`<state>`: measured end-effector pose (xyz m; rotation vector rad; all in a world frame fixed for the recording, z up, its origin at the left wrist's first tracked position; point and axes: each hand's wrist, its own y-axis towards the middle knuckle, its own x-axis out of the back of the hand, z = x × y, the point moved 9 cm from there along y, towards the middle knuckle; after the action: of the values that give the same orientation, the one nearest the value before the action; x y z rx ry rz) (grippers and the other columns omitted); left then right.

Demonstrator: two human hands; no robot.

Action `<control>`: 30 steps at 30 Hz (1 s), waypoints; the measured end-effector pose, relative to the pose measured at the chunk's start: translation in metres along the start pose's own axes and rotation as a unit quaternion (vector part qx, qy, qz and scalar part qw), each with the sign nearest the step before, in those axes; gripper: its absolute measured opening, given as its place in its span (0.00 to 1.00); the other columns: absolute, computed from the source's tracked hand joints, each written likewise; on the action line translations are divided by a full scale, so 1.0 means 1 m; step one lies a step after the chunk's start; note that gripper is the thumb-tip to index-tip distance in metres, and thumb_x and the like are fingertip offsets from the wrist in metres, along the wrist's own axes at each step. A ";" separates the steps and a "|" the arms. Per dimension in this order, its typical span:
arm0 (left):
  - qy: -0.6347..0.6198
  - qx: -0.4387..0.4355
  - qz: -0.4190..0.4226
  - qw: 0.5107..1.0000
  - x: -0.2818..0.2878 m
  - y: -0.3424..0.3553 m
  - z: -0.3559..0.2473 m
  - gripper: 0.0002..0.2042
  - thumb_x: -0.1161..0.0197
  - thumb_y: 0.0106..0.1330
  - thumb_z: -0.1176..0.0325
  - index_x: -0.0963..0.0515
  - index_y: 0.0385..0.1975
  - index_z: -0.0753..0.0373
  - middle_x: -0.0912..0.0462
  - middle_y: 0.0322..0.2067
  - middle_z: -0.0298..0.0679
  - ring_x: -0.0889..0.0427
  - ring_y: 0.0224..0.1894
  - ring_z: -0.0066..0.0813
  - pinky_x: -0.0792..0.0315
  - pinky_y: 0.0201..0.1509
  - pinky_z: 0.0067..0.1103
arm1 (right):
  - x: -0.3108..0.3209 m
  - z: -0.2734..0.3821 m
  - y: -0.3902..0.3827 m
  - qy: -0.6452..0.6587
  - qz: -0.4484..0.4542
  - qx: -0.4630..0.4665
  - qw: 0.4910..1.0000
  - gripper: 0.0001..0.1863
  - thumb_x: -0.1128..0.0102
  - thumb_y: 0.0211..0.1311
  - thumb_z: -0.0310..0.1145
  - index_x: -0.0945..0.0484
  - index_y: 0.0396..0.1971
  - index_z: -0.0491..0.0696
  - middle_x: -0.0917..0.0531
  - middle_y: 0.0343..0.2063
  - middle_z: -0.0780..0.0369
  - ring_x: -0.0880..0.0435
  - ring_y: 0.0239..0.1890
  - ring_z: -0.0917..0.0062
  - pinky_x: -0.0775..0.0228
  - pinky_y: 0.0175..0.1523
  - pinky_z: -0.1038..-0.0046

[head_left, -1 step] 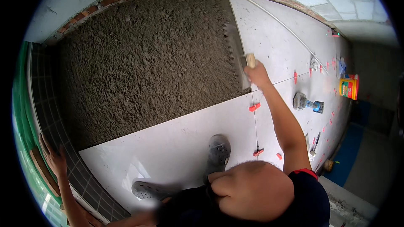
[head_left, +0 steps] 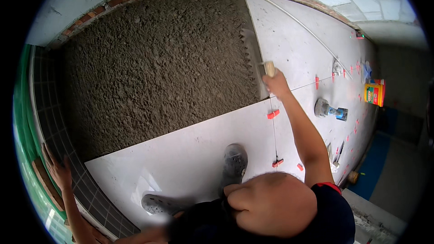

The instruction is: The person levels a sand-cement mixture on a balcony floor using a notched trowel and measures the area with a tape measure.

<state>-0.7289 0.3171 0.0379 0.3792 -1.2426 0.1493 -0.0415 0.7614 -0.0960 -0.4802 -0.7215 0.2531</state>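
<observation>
My right hand [head_left: 276, 84] is closed round the pale wooden handle of a notched trowel [head_left: 257, 65]. The long metal blade lies along the right edge of a bed of rough grey mortar [head_left: 158, 72], its toothed side facing left into it. A large white tile [head_left: 289, 40] borders the blade on the right. At the far left, my left hand [head_left: 58, 171] rests with fingers stretched out at the ledge above a dark tiled strip [head_left: 92, 194]. Nothing shows in that hand.
Grey clogs [head_left: 235, 160] stand on the near white tile [head_left: 181, 153]. Red clips [head_left: 273, 114] sit along the joints. To the right are a blue-and-grey power tool [head_left: 332, 110], a yellow-and-red bucket [head_left: 374, 93] and a long pale rod [head_left: 303, 25]. Brick-edged walls bound the far side.
My right hand and the trowel have shifted slightly nearer along the mortar's right edge. My left hand stays where it was.
</observation>
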 end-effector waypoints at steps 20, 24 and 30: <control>-0.065 0.114 0.027 0.991 0.028 -0.013 0.023 0.40 0.34 0.55 0.62 0.44 0.68 0.61 0.42 0.68 0.45 0.44 0.70 0.45 0.46 0.71 0.36 | -0.114 0.200 -0.149 0.232 0.179 0.203 0.934 0.18 0.40 0.59 0.32 0.30 0.47 0.44 0.25 0.28 0.66 0.25 0.25 0.82 0.29 0.31 0.77; -0.027 0.114 0.025 0.993 0.036 0.031 -0.032 0.23 0.36 0.57 0.64 0.28 0.53 0.63 0.30 0.58 0.47 0.34 0.63 0.47 0.42 0.68 0.37 | -0.177 0.176 -0.169 0.304 0.247 0.187 0.901 0.16 0.40 0.62 0.33 0.33 0.45 0.44 0.22 0.30 0.64 0.21 0.28 0.80 0.24 0.33 0.74; -0.423 0.007 0.398 0.814 0.065 0.055 -0.283 0.18 0.44 0.68 0.55 0.21 0.42 0.66 0.18 0.40 0.52 0.20 0.44 0.48 0.27 0.48 0.31 | -0.267 0.116 -0.224 0.199 0.233 0.128 0.943 0.22 0.41 0.64 0.43 0.38 0.39 0.40 0.22 0.20 0.56 0.22 0.17 0.71 0.30 0.23 0.66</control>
<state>-0.4724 0.4642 0.0342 -0.1311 -2.2434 0.7729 -0.3020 0.5052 -0.0608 -0.4303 -0.1653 0.6652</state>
